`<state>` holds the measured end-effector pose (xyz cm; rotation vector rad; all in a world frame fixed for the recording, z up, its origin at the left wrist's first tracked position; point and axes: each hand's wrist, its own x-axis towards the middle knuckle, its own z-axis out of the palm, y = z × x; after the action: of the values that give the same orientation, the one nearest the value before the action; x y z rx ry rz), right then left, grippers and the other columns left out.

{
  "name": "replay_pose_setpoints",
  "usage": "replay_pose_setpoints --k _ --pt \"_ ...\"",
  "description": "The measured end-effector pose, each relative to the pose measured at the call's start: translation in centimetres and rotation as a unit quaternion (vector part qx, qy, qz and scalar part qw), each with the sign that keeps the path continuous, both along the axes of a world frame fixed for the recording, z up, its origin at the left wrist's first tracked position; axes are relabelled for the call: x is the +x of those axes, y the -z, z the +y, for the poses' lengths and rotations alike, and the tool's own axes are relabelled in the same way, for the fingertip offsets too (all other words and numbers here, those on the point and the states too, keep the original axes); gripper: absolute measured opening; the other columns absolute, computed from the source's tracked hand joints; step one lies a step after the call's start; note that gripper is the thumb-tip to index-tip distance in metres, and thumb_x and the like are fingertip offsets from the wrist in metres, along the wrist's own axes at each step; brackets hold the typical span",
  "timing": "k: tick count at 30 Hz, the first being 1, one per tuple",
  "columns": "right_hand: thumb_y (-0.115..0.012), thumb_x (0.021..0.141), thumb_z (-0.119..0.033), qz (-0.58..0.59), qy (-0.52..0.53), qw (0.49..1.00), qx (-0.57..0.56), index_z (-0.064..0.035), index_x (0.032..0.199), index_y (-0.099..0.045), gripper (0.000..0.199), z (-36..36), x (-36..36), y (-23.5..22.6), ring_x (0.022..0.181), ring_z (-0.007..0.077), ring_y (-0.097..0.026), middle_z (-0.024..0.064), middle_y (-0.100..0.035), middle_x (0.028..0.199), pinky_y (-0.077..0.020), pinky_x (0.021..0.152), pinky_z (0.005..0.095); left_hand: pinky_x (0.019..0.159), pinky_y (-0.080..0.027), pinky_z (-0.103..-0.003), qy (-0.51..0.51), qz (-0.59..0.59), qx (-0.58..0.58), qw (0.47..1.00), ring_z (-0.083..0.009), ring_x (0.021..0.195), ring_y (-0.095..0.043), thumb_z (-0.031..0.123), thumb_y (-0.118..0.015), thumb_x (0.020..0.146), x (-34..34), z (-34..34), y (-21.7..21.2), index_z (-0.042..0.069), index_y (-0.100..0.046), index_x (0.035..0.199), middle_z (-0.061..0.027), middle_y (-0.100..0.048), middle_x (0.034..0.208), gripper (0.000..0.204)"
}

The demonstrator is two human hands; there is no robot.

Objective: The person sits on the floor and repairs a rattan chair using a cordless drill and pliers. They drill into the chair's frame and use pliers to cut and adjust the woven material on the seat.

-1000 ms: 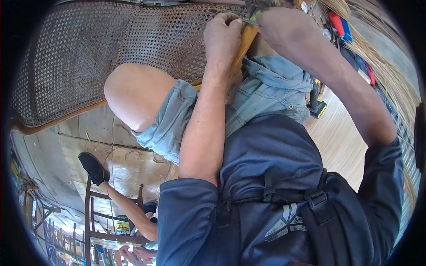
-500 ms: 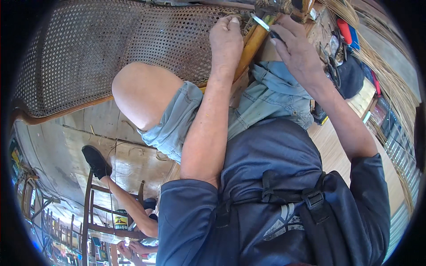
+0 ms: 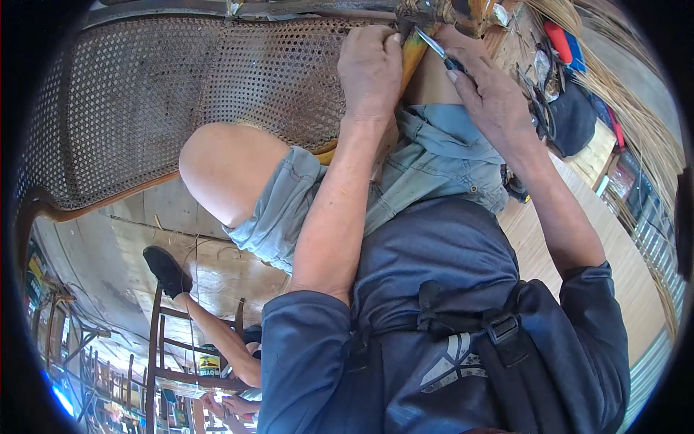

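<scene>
A woven cane panel (image 3: 275,69) in a curved wooden frame lies across the far left, beside my bent knee. My left hand (image 3: 370,72) is closed at the panel's right edge, next to a yellowish wooden rail (image 3: 412,59); whatever its fingers grip is hidden. In my right hand (image 3: 495,98) is a small knife with a dark handle and a silver blade (image 3: 431,43). The blade points up and left toward the dark, wrapped joint (image 3: 426,11) at the rail's far end. A small gap separates the blade from my left fingers.
Long pale cane strands (image 3: 625,101) run down the right side. Near them lie a red-and-blue object (image 3: 560,43), a dark cloth item (image 3: 571,119) and assorted tools. At the lower left, another person's leg (image 3: 217,333) and hands show beside a wooden chair frame (image 3: 153,340).
My left hand has turned into a tighter fist and sits slightly nearer the rail. My right hand and the knife have shifted a little toward me, the blade now angled more steeply.
</scene>
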<state>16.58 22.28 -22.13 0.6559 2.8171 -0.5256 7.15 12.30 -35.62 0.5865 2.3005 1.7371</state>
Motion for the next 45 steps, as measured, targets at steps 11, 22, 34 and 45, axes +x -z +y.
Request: replay_pose_setpoints --k 11,22,34,45 --pt "-0.053 0.091 -0.019 -0.078 -0.049 0.994 0.059 -0.0094 0.121 -0.055 0.032 1.2 -1.9 -1.2 0.090 0.0366 -0.063 0.0181 -0.062 0.100 -0.0518 0.076 0.0444 0.081 -0.047 -0.043 0.000 -0.013 -0.025 1.000 -0.0359 0.087 -0.061 0.011 -0.061 0.082 0.3 0.4 -1.0 -0.003 -0.068 0.091 -0.0201 -0.065 0.089 0.018" --pt "-0.053 0.091 -0.020 -0.099 -0.046 0.992 0.065 -0.0093 0.123 -0.056 0.035 1.4 -2.6 -1.6 0.089 0.0392 -0.061 0.0216 -0.063 0.099 -0.0498 0.076 0.0453 0.068 -0.049 -0.035 0.025 -0.301 0.038 0.953 -0.0252 0.071 -0.065 0.015 -0.065 0.081 -1.5 1.4 -1.3 -0.005 -0.067 0.089 -0.0179 -0.067 0.075 0.022" --pt "-0.052 0.092 -0.022 -0.111 -0.052 0.990 0.065 -0.0067 0.119 -0.057 0.032 1.3 -2.7 -1.9 0.084 0.0373 -0.064 0.0215 -0.064 0.093 -0.0526 0.073 0.0462 0.078 -0.049 -0.035 0.042 -0.164 0.007 0.986 -0.0277 0.085 -0.065 0.026 -0.066 0.083 -1.1 1.2 -0.5 -0.002 -0.066 0.094 -0.0164 -0.067 0.090 0.030" --pt "-0.052 0.093 -0.024 -0.119 -0.039 0.990 0.059 -0.0077 0.124 -0.056 0.035 1.4 -2.8 -1.7 0.087 0.0394 -0.062 0.0228 -0.063 0.095 -0.0491 0.074 0.0466 0.077 -0.049 -0.039 0.005 -0.205 0.002 0.979 -0.0322 0.080 -0.066 0.021 -0.061 0.083 -1.6 1.7 -0.9 -0.003 -0.066 0.094 -0.0179 -0.067 0.082 0.027"
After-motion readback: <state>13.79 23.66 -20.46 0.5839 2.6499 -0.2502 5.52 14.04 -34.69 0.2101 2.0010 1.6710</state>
